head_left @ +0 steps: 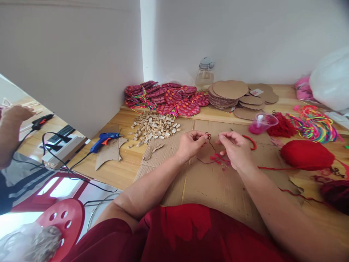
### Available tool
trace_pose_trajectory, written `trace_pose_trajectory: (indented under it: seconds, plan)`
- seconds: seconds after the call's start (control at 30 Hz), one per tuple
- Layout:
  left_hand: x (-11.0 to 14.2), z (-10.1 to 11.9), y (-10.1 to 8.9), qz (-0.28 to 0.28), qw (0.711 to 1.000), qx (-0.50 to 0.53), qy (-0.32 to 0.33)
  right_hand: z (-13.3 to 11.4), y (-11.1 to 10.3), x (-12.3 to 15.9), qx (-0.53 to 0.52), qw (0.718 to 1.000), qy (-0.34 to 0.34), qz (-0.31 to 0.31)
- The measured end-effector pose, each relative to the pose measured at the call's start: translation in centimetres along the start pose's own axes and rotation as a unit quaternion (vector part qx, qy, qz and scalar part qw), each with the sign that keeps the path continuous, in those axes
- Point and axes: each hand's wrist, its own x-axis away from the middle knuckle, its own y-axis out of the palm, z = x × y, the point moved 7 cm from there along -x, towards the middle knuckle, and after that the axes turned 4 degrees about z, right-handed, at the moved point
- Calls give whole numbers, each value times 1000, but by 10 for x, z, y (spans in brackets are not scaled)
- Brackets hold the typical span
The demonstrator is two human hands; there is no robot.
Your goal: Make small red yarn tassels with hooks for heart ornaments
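A thin dark cord [209,137] with small loops at its top is between two bare hands, above a cardboard sheet [201,189]. The left hand [191,145] pinches it by the loops, thumb and forefinger together. The right hand [238,150] is just beside, its fingertips drawn close; whether they grip anything cannot be told. The cord trails down towards red scraps [218,158]. It could snag there if pulled sideways, and the loops could slip or tangle if the left pinch loosened. Beyond the right hand are a red handle [254,142] and a clear cup [260,125] of something pink, which a wide elbow or wrist swing might tip. Red yarn [307,155] lies to the right; nutshells [155,127] and a blue glue gun [103,141] lie left.
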Motion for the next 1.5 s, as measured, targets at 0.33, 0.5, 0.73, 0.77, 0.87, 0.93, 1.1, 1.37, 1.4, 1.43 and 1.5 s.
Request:
trace_pose_trajectory:
  seconds: [0.33,0.5,0.73,0.77,0.87,0.93,1.1,1.37,1.4,1.43,1.5]
  plan:
    - [13,22,1,28,960,-215,180,2,22,14,44,993,-11,-108]
    - [24,36,8,16,914,-297,278,9,19,10,-33,997,42,-62]
    - [25,34,14,-12,908,-305,286,7,15,5,-67,997,31,-33]
    - [24,31,14,-18,915,-297,274,8,15,5,-68,997,26,-36]
    - [20,23,14,-42,939,-259,224,10,16,3,-74,996,26,-45]
    - [16,19,14,-57,956,-221,186,12,16,4,-82,995,36,-46]
    - [11,6,14,-95,990,-96,49,14,14,5,-87,993,72,-31]
    - [12,0,17,-104,992,33,-69,14,15,5,-91,992,70,-55]
    - [12,-1,17,-103,991,37,-74,14,15,6,-88,992,68,-56]
    - [12,-2,17,-102,991,39,-79,13,16,6,-84,993,64,-57]
    - [12,-3,17,-98,991,41,-84,11,15,5,-72,995,48,-57]
